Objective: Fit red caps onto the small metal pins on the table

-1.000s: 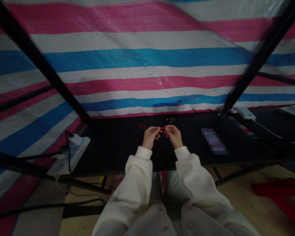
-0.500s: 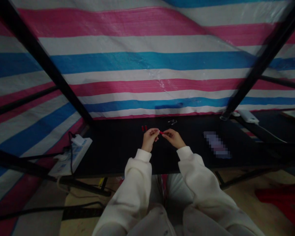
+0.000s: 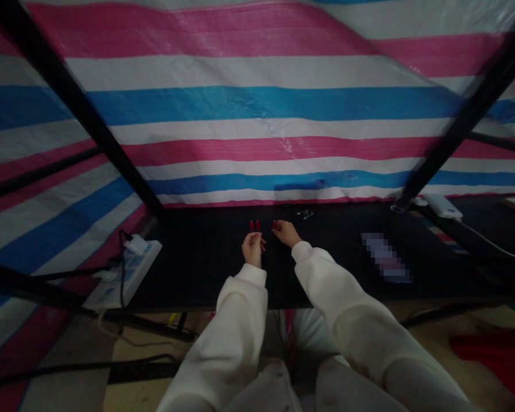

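Observation:
On the black table [image 3: 197,257], two small red pieces [image 3: 254,225] stand side by side just beyond my left hand [image 3: 253,247]. The fingers of that hand are drawn together, and whatever they hold, if anything, is too small to name. My right hand [image 3: 286,233] pinches another small red piece [image 3: 274,225] to the right of the pair. A little further back and to the right lie small silvery items [image 3: 305,214], too small to make out.
A phone with a blurred screen [image 3: 385,257] lies on the right of the table. At the left edge sits a power strip [image 3: 141,266] with plugs and cables. A white device [image 3: 442,206] rests at the far right. Black metal poles [image 3: 81,120] frame both sides.
The hands have parted. My right hand has moved left and slightly forward with the red piece; my left hand has drawn slightly back and left.

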`<control>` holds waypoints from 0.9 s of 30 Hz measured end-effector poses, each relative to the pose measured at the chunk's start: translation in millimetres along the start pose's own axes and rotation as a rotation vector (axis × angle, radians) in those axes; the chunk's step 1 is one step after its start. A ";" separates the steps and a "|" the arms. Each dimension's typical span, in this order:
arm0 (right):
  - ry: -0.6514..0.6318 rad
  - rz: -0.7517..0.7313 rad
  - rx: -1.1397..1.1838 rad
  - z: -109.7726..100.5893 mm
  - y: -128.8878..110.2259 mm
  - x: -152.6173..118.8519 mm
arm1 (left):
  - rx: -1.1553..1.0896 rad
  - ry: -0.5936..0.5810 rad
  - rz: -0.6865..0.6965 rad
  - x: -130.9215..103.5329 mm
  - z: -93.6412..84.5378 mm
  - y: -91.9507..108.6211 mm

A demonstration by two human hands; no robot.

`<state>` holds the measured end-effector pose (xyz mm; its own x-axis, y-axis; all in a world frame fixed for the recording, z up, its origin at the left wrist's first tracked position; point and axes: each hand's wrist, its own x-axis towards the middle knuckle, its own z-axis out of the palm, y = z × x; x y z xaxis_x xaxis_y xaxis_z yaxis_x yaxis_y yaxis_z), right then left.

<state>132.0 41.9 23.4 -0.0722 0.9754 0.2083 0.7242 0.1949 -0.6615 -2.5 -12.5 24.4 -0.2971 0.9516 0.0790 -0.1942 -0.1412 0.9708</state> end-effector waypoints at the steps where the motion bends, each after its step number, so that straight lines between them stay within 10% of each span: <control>1: -0.010 -0.001 -0.019 4.7 -2.7 4.0 | 0.004 -0.001 0.003 0.1 -0.2 -0.4; 17: -0.090 0.099 -0.169 25.2 -14.1 17.7 | -0.020 0.024 -0.058 -1.8 -0.4 4.2; 27: 0.081 0.154 -0.234 -30.7 17.6 48.6 | -0.030 -0.021 -0.050 -6.5 0.5 7.5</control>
<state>162.3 89.5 44.0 0.0991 0.9784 0.1815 0.8617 0.0069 -0.5073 -1.5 -19.6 31.3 -0.2664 0.9632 0.0358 -0.2365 -0.1013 0.9663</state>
